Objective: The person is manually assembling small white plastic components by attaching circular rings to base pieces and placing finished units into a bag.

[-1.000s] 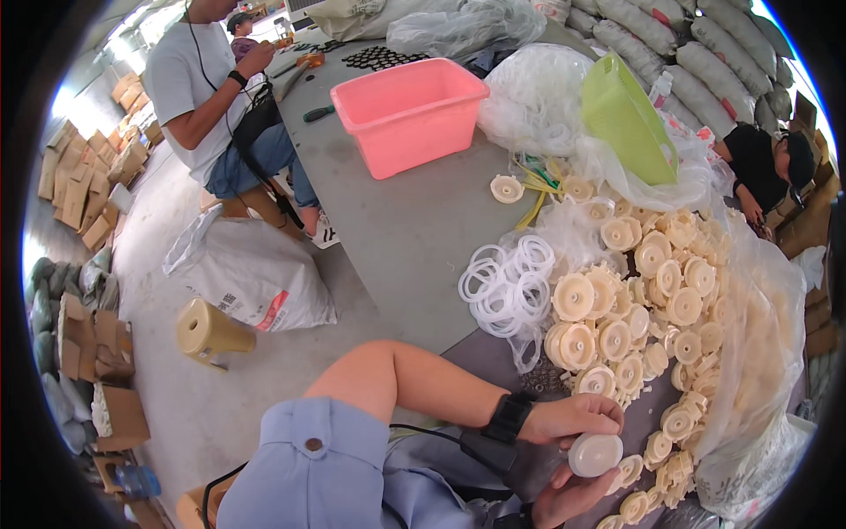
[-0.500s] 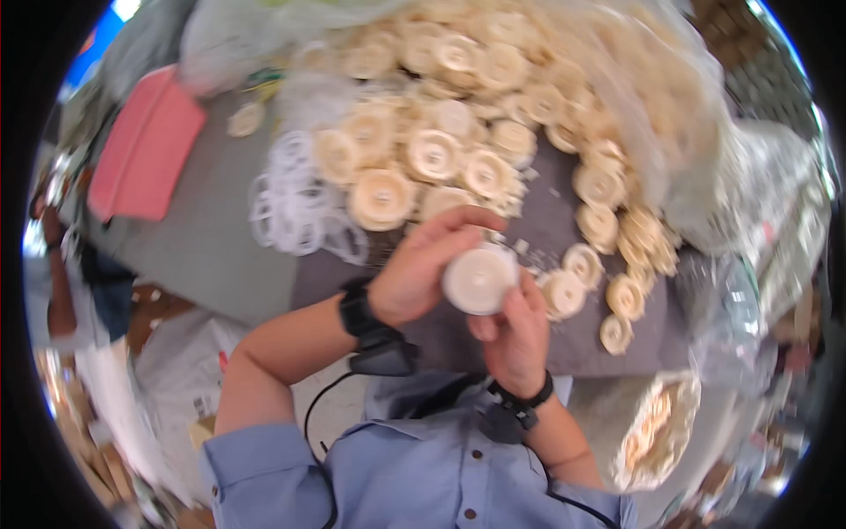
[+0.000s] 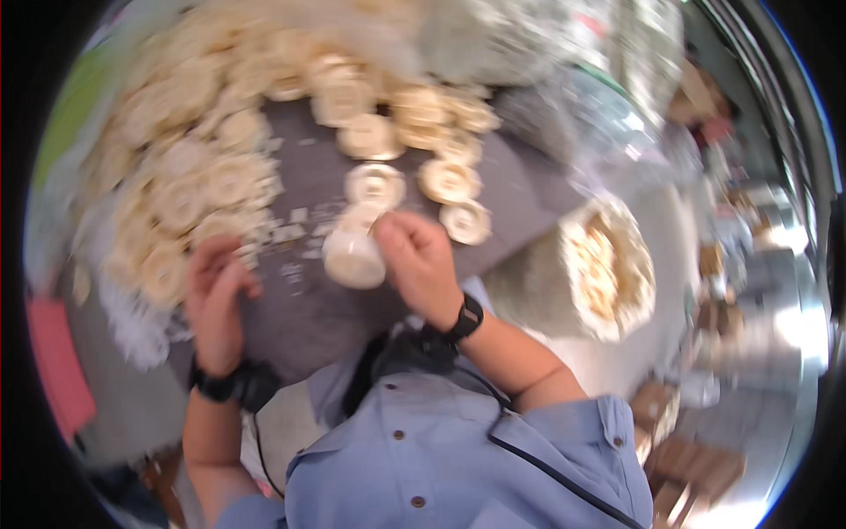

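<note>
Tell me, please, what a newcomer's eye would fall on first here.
Probably the large heap of cream round parts, filling the upper left of the picture. Next comes the pale cup-like piece in the right hand, near the middle. On the right, an open whitish sack with cream pieces inside also stands out.

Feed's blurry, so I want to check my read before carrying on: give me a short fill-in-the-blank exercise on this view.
1. The whitish round part is at the fingers of the person's ____ hand.
2. The other hand, nearer the bin, is the person's ____ one.
3. That bin, at the picture's left edge, is coloured ____.
4. The person's shirt is ____.

Missing words: right; left; pink; blue.
</note>
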The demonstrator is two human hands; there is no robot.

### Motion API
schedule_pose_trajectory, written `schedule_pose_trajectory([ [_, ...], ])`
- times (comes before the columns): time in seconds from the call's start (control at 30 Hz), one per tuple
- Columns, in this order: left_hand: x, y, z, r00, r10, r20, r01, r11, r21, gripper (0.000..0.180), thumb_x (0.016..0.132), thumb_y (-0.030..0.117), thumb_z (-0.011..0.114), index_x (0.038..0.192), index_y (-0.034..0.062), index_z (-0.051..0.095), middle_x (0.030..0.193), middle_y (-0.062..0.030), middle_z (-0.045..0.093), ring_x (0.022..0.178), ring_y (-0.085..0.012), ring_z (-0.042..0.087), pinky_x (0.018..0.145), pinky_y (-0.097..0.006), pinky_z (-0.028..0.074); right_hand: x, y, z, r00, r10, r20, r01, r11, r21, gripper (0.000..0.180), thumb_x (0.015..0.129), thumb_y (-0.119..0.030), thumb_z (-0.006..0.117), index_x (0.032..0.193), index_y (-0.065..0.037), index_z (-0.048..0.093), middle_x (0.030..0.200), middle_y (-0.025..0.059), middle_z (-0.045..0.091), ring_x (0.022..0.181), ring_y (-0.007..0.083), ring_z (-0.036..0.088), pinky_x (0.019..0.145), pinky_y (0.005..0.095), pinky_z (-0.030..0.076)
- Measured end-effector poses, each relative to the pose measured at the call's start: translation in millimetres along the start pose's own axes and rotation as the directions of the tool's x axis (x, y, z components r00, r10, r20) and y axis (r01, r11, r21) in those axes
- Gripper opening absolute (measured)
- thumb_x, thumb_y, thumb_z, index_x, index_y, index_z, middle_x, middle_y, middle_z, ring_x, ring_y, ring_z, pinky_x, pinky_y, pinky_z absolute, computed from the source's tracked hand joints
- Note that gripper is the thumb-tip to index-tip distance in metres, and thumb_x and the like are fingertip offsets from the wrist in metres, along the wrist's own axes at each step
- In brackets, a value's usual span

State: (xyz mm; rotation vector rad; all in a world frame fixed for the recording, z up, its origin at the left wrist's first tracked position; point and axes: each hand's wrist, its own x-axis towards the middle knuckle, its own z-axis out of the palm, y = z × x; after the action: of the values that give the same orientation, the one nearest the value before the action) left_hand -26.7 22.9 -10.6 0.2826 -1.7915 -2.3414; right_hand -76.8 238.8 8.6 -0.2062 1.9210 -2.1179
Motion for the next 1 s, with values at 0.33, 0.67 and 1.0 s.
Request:
schedule_pose_trajectory([
  [0.33, -29.1, 8.2, -3.0, 0.975, 0.142, 0.173, -0.17, 0.971, 0.166, 0.014, 0.079, 0.001, 0.047, 0.092, -0.0008, 0.05, 0.07, -0.0037, 0.048, 0.057, -0.0083, 0.046, 0.051, -0.021, 0.04, -81.9, -25.6, -284.1, 0.624, -0.412, -0.664, -0.549, 0.374, -0.748, 0.034, 0.086, -0.031, 0.04, 0.092, -0.004, 0.059, 0.084, 0.016, 0.06, 0.08, 0.0314, 0.055, 0.07, 0.035, 0.042],
  [0.67, -39.3, 39.2, -4.2, 0.924, 0.104, 0.369, -0.287, 0.826, 0.485, 0.012, 0.07, -0.001, 0.059, 0.081, 0.0013, 0.058, 0.074, -0.0059, 0.055, 0.065, -0.0128, 0.054, 0.057, -0.023, 0.043, -0.5, -34.2, -68.7, 0.943, -0.327, -0.057, 0.224, 0.754, -0.617, 0.016, 0.081, -0.008, 0.048, 0.088, 0.0, 0.06, 0.077, 0.006, 0.06, 0.05, 0.0068, 0.046, 0.046, 0.0209, 0.037],
  [1.0, -39.3, 67.6, -67.2, 0.918, 0.395, -0.037, -0.049, 0.206, 0.977, 0.029, 0.071, -0.003, 0.056, 0.099, 0.0035, 0.055, 0.085, -0.0074, 0.048, 0.071, -0.0193, 0.048, 0.061, -0.027, 0.04, 38.8, -12.2, 115.2, 0.725, -0.213, 0.655, 0.568, 0.722, -0.395, 0.025, 0.074, -0.01, 0.057, 0.099, -0.008, 0.055, 0.087, 0.0067, 0.057, 0.068, 0.0227, 0.057, 0.057, 0.0297, 0.046],
])
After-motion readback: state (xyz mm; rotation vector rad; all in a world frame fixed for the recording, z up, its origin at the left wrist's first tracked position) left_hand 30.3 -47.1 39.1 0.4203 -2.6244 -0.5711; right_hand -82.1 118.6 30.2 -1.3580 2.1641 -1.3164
